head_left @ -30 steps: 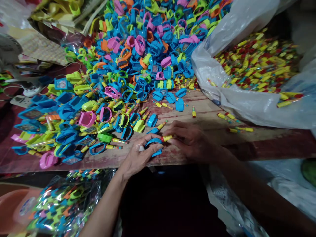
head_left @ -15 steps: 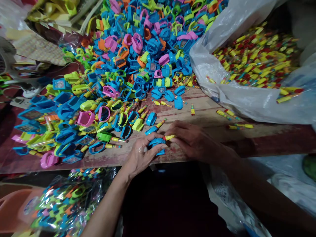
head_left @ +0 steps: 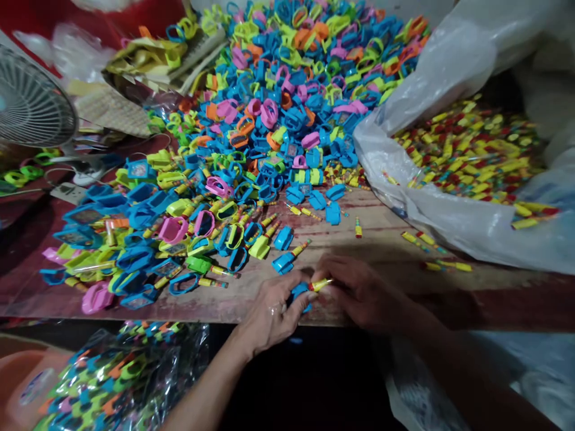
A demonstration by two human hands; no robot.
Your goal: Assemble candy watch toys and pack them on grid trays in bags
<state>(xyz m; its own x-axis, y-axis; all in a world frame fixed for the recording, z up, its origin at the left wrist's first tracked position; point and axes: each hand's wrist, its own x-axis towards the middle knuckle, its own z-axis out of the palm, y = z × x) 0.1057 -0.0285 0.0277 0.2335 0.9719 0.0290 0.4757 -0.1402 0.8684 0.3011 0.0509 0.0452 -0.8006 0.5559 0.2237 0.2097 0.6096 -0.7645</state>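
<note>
You've got a blue plastic ring toy (head_left: pixel 299 293) pinched in your left hand (head_left: pixel 274 311), thumb and fingers clamped on it, right at the near edge of the counter (head_left: pixel 386 239). Your right hand (head_left: pixel 363 293) meets it from the right, fingertips closed on a small yellow tube (head_left: pixel 321 284) with a red band; the tube's end touches the blue ring toy. Both hands touch each other over the toy.

Just beyond the ring toy lies another blue piece with a yellow tube stuck in it (head_left: pixel 290 258). Left of the ring toy, rows of blue, green and pink pieces with tubes (head_left: pixel 179 251) are spread on the counter. Farther back from the toy, a big heap of loose plastic rings (head_left: pixel 287 102), mostly blue, with pink, orange and green.

Right of the toy and back, a clear plastic bag (head_left: pixel 449 203) lies open, full of yellow-and-red tubes (head_left: pixel 471 149); a few stray tubes (head_left: pixel 431 242) lie on the counter near it. Below the counter edge, left of the toy, a clear packet of mixed-colour pieces (head_left: pixel 117 377). Far left and back, a fan grille (head_left: pixel 31 105).
</note>
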